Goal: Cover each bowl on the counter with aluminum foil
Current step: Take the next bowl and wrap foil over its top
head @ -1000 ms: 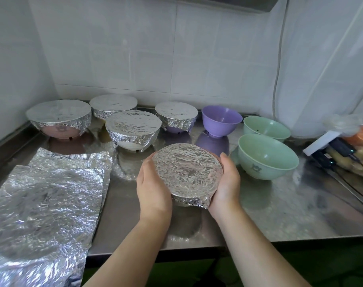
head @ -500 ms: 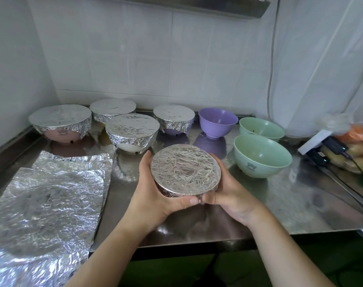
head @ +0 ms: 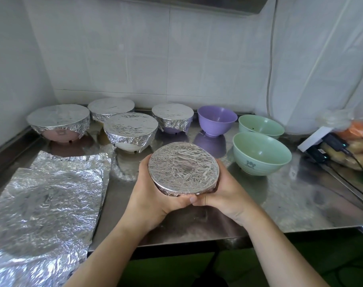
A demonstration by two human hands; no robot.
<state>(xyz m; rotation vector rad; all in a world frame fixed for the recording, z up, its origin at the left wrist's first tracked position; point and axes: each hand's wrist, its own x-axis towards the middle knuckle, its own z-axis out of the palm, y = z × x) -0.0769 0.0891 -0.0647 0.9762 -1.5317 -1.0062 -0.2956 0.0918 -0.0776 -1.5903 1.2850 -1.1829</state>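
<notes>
A foil-covered bowl is held above the steel counter, tilted toward me. My left hand cups its left side and underside. My right hand cups the right side, and the thumbs meet under the front rim. Several foil-covered bowls stand at the back left, among them a pink one and a white one. Uncovered are a purple bowl and two green bowls, one nearer and one behind it. Loose foil sheets lie stacked at the left.
A power strip with black plugs and cables lies at the right, beside a plastic bag of vegetables. A tiled wall stands behind the bowls, another wall to the left. The counter's front edge runs just beyond my forearms.
Both hands have slid from the bowl's sides to under its front rim, pressing the foil. The bowl has lifted and tilted toward me.
</notes>
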